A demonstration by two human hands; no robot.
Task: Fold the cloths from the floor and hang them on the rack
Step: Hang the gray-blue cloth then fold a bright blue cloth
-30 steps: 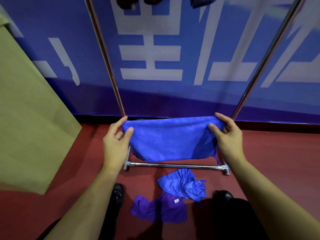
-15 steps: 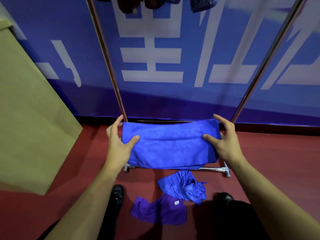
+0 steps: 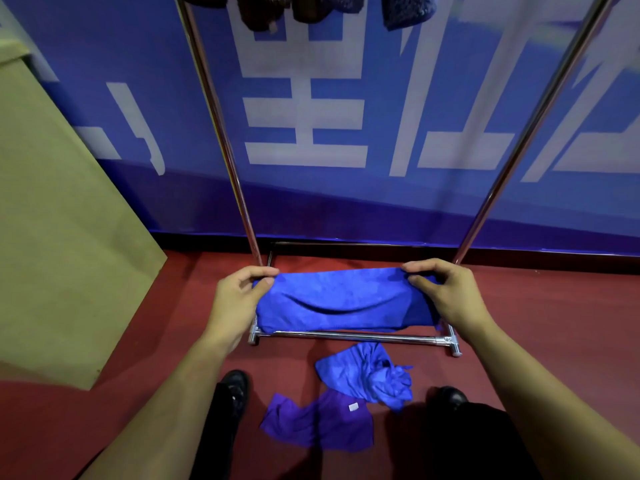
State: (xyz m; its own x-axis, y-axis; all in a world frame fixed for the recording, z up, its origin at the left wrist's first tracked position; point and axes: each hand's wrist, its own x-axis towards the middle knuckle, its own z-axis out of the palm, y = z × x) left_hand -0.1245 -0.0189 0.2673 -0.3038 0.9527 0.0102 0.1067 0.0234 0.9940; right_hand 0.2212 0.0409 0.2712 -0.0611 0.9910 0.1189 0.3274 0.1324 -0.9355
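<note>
I hold a folded blue cloth stretched flat between both hands, in front of the metal rack. My left hand pinches its left end and my right hand pinches its right end. On the red floor below lie a crumpled blue cloth and a purple cloth with a white tag. Several dark cloths hang from the rack's top, cut off by the frame edge.
The rack's base bar runs across the floor just under the held cloth. A tan board leans at the left. A blue banner wall stands behind the rack. My black shoes flank the floor cloths.
The held cloth has been folded once more, now a narrower band. Both hands shifted from flat grips to pinching its upper corners. The floor cloths have not moved.
</note>
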